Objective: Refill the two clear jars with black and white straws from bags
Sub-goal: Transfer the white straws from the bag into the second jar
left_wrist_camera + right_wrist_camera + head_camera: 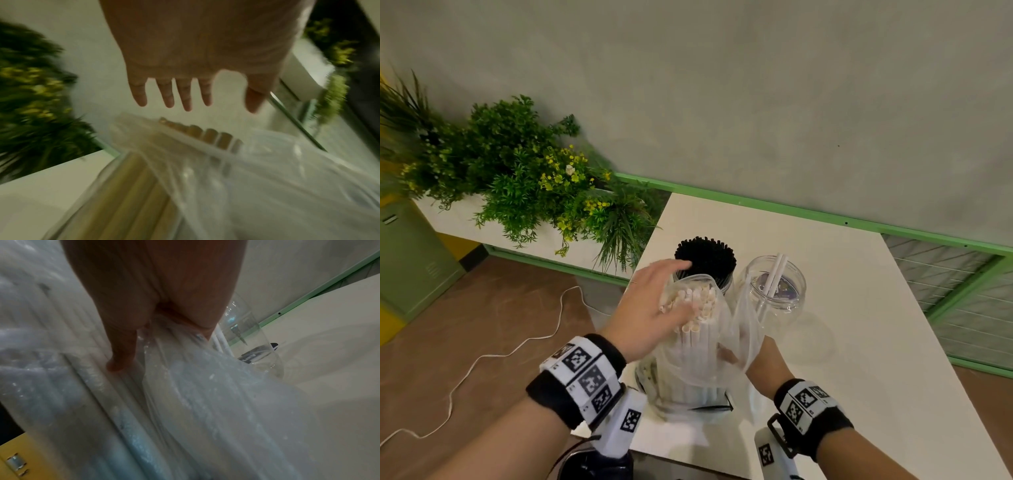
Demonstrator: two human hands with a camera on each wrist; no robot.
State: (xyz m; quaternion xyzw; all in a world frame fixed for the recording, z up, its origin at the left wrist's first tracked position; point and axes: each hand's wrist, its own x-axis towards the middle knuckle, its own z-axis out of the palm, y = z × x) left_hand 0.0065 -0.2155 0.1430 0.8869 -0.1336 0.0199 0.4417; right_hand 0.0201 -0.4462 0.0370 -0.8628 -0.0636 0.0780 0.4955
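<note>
- Your left hand (650, 301) is hovering with fingers spread, holding nothing, over the white paper straws (697, 308).
- Your right hand (751, 359) is gripping the clear plastic bag (739, 329); its fingers are mostly hidden.
- The clear jar (774, 291) behind is holding two white straws.

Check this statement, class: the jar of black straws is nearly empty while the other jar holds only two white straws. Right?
Wrong on one count: the head view shows the jar of black straws packed full. The other jar does hold only two white straws.

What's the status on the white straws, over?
Left hand open over white straws. Right hand grips the clear bag. White jar nearly empty, unobstructed.
</note>
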